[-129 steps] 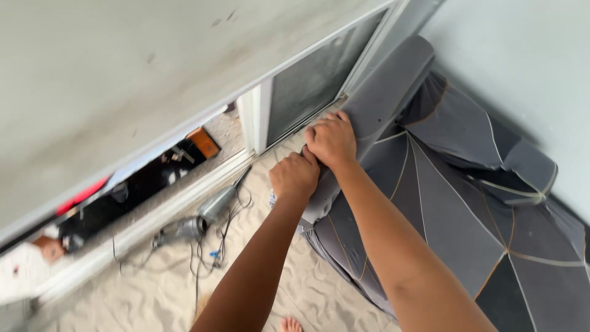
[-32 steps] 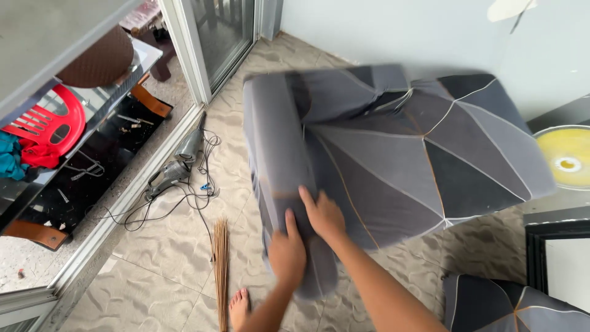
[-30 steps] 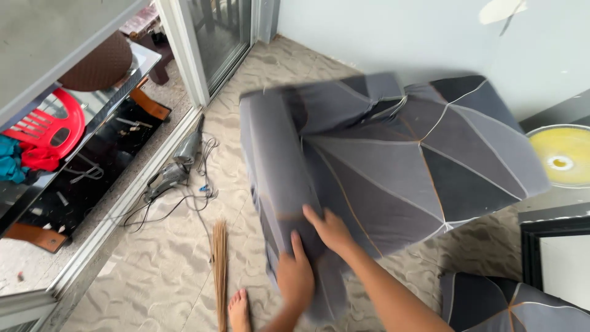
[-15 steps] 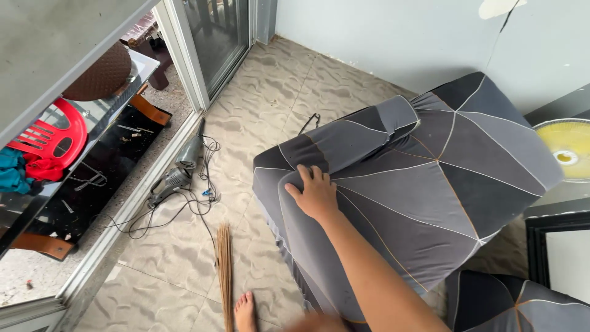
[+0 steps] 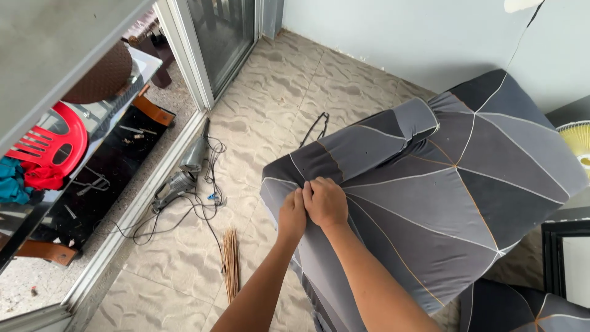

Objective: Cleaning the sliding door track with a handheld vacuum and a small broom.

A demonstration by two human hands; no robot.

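Two hands pinch the grey patchwork cover of a bulky sofa cushion (image 5: 442,184), left hand (image 5: 292,216) and right hand (image 5: 326,201) side by side, fingers closed on fabric at its near corner; turning it seemingly comes next. Beyond the grip lies bare tiled floor (image 5: 270,86); left of it, an angle grinder (image 5: 181,178), a small broom (image 5: 230,261).

Two hands, left (image 5: 292,216) and right (image 5: 325,203), on one grey cushion (image 5: 430,184); left of them, one broom (image 5: 231,264), one grinder (image 5: 181,175)

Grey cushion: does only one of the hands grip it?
No: the left hand and right hand both pinch the grey cushion cover side by side.
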